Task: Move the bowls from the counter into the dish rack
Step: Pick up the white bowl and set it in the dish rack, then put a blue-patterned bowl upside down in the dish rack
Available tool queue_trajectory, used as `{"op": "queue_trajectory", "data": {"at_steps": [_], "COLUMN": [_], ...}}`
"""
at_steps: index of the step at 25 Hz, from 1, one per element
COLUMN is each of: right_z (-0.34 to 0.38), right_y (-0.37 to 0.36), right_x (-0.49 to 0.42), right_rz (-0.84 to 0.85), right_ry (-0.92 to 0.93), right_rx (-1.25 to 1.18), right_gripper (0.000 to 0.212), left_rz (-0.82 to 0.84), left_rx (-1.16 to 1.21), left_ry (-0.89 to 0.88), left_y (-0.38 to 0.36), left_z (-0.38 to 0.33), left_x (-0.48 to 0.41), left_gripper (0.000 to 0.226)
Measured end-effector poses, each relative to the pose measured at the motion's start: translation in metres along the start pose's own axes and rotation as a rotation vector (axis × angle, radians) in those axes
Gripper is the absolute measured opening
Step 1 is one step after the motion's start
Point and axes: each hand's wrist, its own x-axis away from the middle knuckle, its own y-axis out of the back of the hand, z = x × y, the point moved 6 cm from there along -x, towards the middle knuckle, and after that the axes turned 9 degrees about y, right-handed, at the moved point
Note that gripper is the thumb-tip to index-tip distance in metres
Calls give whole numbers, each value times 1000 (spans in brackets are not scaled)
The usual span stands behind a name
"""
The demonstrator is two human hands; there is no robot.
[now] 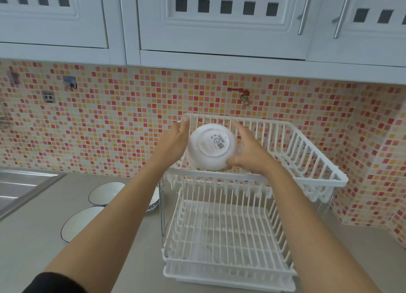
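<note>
round white ceramic bowl point(212, 146), base toward camera, at top tier of white wire dish rack point(307, 160) | left hand point(173, 143) and right hand point(250, 152) fingers hold its opposite sides | three bowls on grey bench point(33, 237)

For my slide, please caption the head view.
Both hands set a white bowl into the dish rack's upper tier.

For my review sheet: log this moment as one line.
stage: placing | left hand + right hand: holding white bowl base-out at dish rack top tier | other bowls on counter
</note>
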Motion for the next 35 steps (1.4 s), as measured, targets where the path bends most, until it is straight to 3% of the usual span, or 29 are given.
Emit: {"op": "queue_trajectory", "data": {"at_steps": [7, 9, 13, 21, 24, 28, 33, 35], "right_z": [88, 117, 145, 54, 22, -11, -33, -35], "right_y": [-41, -75, -171, -405, -467, -522, -564, -569], "right_x": [-33, -54, -98, -106, -94, -83, -76, -70], "right_rz": [-214, -200, -68, 200, 258, 282, 265, 216], "right_ry": [216, 238, 196, -250, -387, -576, -728, -755], "right_rx": [-27, -58, -112, -139, -174, -173, -410, -559], "right_gripper": [63, 61, 61, 61, 72, 77, 43, 39], "left_rz": [-139, -202, -223, 54, 164, 175, 142, 129], "left_rx": [22, -21, -151, -496, -577, -519, -413, -388], "left_ry": [-18, 18, 127, 545, 631, 710, 779, 772], "left_y": [77, 108, 158, 152, 129, 108, 95, 96], "left_z": [24, 52, 130, 370, 439, 488, 518, 522], "left_x": [-12, -21, -36, -34, -30, -26, -22, -22], "left_gripper": [43, 33, 42, 44, 46, 50, 50, 53]}}
